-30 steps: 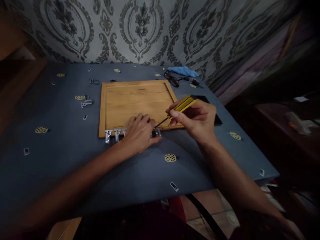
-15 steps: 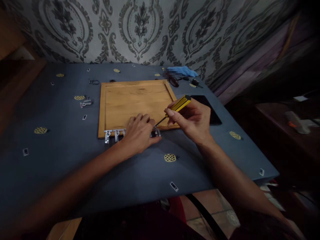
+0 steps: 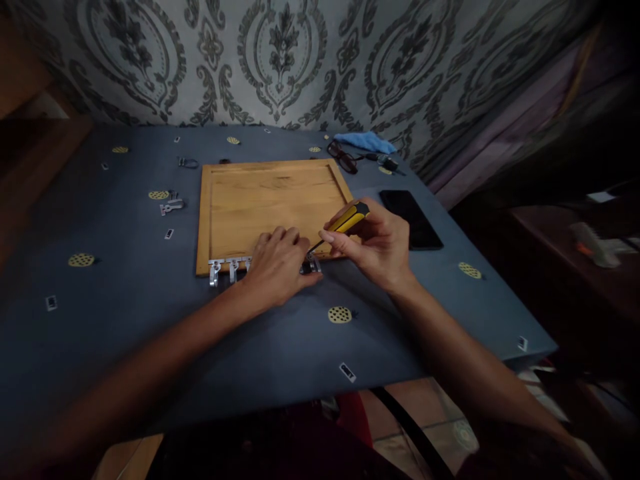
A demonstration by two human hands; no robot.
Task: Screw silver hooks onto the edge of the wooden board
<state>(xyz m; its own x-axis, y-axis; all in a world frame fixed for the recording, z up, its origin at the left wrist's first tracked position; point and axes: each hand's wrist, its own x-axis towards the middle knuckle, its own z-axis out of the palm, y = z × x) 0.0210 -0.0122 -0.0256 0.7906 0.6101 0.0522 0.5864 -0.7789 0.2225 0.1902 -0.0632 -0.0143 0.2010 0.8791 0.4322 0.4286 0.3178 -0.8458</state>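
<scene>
A wooden board lies flat on the blue table. Along its near edge runs a metal hook rail with hooks hanging toward me. My left hand lies over the rail's right part, fingers curled down and pressing it against the board. My right hand is closed round a yellow-and-black screwdriver. The screwdriver's thin shaft slants down to the left, and its tip meets the rail's right end just beside my left fingertips.
A black phone lies right of the board. Glasses, a blue cloth and keys sit at the far right corner. Loose metal fittings and a small ring lie left of the board. The patterned wall stands behind.
My right hand has drawn leftward and lower, with the screwdriver handle dropping closer to the board; the phone is now uncovered. My left hand has stayed on the rail.
</scene>
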